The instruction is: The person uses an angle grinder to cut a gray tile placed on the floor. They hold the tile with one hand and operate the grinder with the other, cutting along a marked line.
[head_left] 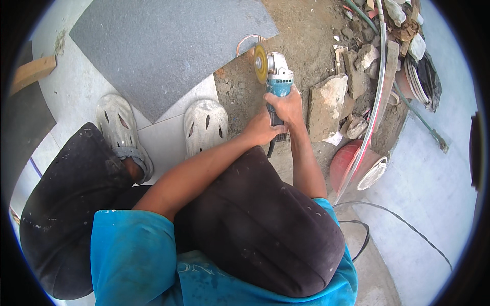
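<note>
Both my hands are closed around a teal and black angle grinder (280, 87). My left hand (260, 126) grips the rear of its body, near the cord. Farther forward, my right hand (287, 106) wraps the body behind the metal gear head. The grinder's yellow disc (261, 62) stands on edge, close to the right corner of a large dark grey tile (173, 46). A curved, pale reddish line or cut (244, 43) shows at that corner. Whether the disc touches the tile or is spinning, I cannot tell.
Broken concrete chunks (329, 104) and rubble lie on the dirt to the right. A long pale strip (376, 97) crosses them beside a tipped red bucket (348, 162). A black cable (403, 219) trails at lower right. A wooden piece (33, 74) lies far left.
</note>
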Demonstrator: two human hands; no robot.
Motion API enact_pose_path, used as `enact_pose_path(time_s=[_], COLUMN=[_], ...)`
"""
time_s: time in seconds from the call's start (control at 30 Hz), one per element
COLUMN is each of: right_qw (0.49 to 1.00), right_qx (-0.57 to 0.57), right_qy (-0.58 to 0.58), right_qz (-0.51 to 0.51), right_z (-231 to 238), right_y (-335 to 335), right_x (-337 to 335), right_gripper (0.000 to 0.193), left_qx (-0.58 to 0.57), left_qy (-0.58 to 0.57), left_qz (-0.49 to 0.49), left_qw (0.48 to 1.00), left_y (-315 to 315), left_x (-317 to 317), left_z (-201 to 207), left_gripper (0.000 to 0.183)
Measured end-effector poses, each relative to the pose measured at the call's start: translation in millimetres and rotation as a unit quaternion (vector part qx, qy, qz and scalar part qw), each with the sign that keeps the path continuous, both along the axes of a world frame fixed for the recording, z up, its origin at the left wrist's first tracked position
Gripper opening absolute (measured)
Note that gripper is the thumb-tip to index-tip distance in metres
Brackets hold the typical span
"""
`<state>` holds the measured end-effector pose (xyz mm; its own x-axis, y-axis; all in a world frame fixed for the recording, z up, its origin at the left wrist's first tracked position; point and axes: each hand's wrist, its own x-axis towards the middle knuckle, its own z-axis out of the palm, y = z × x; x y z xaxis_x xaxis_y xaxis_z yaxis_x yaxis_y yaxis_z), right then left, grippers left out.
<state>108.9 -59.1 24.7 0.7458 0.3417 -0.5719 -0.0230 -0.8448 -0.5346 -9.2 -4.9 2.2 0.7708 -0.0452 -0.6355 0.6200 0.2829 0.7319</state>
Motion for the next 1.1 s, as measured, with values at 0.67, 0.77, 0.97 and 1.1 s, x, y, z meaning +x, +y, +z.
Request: enact_pose_path(time_s=[0.67,0.77,0.97,1.1], right_qw=[1.0,1.0,0.999,0.999], right_qx=[0.008,0.005,0.011,0.01], right_qy=[0.005,0.01,0.012,0.009], right_qz=[-0.022,-0.022,-0.031,-0.032], right_z=[-13.4,-13.7,-9.4,-12.3], right_y=[0.6,1.4,8.1,6.2], right_x=[1.5,2.6,2.6,4.0], right_gripper=[0.042,0.041,0.04,0.04], left_qx=[0.089,0.058,0.052,0.005], left_qy=[-0.005,0.02,0.027,0.018], left_qz=[0.036,0.006,0.017,-0.017], left_qw=[0.995,0.998,0.998,1.0], left_y=[-2.8,2.5,6.2,15.6], left_x=[0.0,2.9,5.0,6.9], left_z=[-4.7,-4.4,-1.4,0.4], left_gripper=[0.088,0.088,0.087,0.105])
